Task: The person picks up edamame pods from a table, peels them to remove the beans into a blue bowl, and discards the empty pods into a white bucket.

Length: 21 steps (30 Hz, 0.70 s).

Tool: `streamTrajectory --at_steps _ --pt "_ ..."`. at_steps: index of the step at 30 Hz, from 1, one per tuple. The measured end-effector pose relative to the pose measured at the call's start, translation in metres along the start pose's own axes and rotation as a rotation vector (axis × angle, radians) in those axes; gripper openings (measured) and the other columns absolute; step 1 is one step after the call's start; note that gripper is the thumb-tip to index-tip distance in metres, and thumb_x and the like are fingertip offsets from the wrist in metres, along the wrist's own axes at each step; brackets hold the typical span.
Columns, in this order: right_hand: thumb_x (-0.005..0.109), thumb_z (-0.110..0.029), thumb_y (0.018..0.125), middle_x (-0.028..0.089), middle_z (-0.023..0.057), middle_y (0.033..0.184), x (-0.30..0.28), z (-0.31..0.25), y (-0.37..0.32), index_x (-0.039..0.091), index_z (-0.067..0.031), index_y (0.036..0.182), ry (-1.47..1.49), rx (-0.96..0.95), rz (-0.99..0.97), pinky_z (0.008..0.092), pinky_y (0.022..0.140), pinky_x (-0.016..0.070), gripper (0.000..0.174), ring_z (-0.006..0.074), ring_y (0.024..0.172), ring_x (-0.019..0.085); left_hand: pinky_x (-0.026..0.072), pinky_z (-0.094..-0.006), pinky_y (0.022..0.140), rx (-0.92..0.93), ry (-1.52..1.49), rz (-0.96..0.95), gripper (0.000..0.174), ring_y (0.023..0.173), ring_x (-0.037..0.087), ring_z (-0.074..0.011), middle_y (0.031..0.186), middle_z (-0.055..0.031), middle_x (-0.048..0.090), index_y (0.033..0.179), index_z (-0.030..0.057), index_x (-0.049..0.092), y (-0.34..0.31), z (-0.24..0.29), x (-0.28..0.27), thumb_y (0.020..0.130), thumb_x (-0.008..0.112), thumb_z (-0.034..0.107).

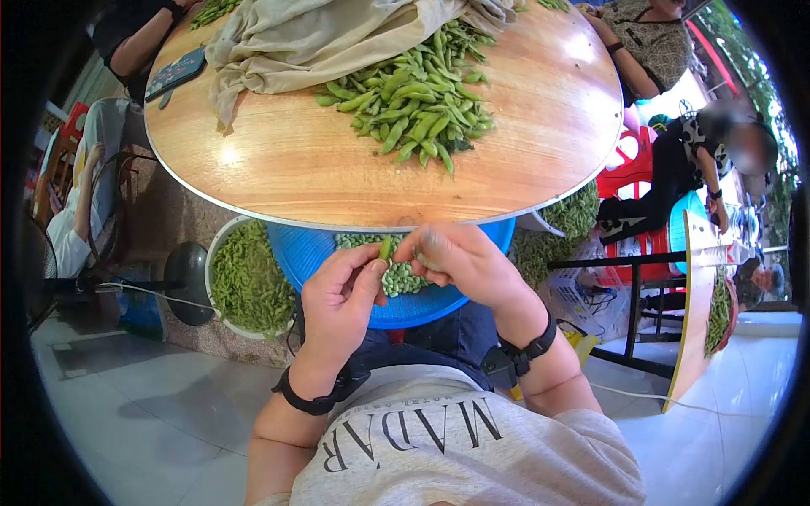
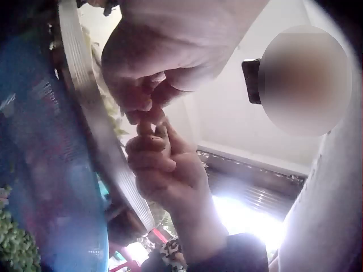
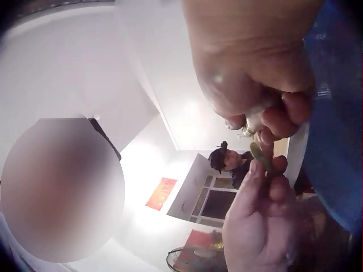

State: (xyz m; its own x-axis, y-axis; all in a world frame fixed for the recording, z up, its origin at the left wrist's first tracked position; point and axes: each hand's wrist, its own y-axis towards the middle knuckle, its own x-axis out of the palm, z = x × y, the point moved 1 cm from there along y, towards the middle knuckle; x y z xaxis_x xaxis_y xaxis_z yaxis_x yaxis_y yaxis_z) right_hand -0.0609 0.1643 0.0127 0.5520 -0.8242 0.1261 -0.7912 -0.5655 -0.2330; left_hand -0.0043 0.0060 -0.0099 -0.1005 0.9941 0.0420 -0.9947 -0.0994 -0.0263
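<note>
My left hand [image 1: 337, 291] pinches a green soybean pod [image 1: 386, 248] between thumb and fingers, just off the table's near edge. Close against the pod's other side are the curled fingertips of my right hand [image 1: 464, 261]. In the right wrist view the pod [image 3: 260, 154] stands up from the left thumb, with the right fingers right at its upper end. A whitish patch shows between the right thumb and fingers. Below both hands sits a blue basin [image 1: 295, 253] with pale green shelled beans [image 1: 407, 282] in it.
A round wooden table [image 1: 287, 173] carries a heap of pods [image 1: 413, 105], a beige cloth [image 1: 295, 46] and a phone [image 1: 175, 72]. To the left of the basin stands a white tub [image 1: 213, 295] of pods. More pods [image 1: 544, 244] lie at right. Other people sit around.
</note>
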Motion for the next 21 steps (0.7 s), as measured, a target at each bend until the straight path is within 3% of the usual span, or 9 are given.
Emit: streamTrajectory --at_steps 2,5,11,14,21 --pt "0.042 -0.029 0.092 0.047 -0.0006 0.061 0.003 0.008 0.001 0.057 -0.0023 0.079 -0.004 0.043 -0.001 0.0188 0.046 0.0324 0.033 0.0048 0.052 0.039 0.0441 -0.021 0.051 0.054 0.107 -0.01 0.015 0.058 0.056 -0.0106 0.077 -0.0077 0.058 0.094 -0.002 0.059 -0.003 0.006 0.002 0.079 0.059 0.001" --pt "0.04 -0.032 0.092 0.046 -0.0015 0.058 0.011 0.013 0.002 0.054 -0.0026 0.076 -0.025 0.036 -0.01 0.0183 0.044 0.0303 0.037 0.0045 0.049 0.038 0.0421 -0.0198 0.048 0.286 0.355 -0.028 0.017 0.056 0.054 -0.0085 0.075 -0.0066 0.057 0.095 -0.0031 0.06 -0.005 0.003 0.0 0.077 0.059 -0.002" --pt "0.04 -0.034 0.092 0.046 -0.0011 0.059 0.015 0.01 -0.002 0.05 -0.0041 0.069 0.006 0.034 -0.055 0.0183 0.043 0.0285 0.039 0.0044 0.048 0.036 0.0437 -0.0222 0.049 0.457 0.483 0.035 0.015 0.056 0.056 -0.0127 0.07 -0.0091 0.058 0.085 -0.0021 0.062 -0.006 0.005 -0.004 0.07 0.065 -0.004" --pt "0.041 -0.032 0.092 0.046 -0.0012 0.058 0.017 0.006 -0.002 0.05 -0.0042 0.069 -0.026 0.04 -0.04 0.0185 0.042 0.0284 0.038 0.0043 0.047 0.037 0.0441 -0.0232 0.05 0.422 0.56 0.05 0.016 0.057 0.057 -0.0145 0.069 -0.0105 0.059 0.083 -0.0023 0.061 -0.01 0.009 -0.004 0.068 0.066 -0.005" --pt "0.044 -0.026 0.092 0.046 -0.0014 0.056 0.025 0.013 -0.002 0.052 -0.0024 0.07 -0.086 0.008 0.036 0.0205 0.043 0.0309 0.033 0.0051 0.049 0.038 0.0426 -0.0232 0.048 0.381 0.435 0.062 0.011 0.054 0.055 -0.0137 0.065 -0.0088 0.058 0.081 -0.0023 0.061 -0.012 0.002 -0.006 0.071 0.065 -0.003"
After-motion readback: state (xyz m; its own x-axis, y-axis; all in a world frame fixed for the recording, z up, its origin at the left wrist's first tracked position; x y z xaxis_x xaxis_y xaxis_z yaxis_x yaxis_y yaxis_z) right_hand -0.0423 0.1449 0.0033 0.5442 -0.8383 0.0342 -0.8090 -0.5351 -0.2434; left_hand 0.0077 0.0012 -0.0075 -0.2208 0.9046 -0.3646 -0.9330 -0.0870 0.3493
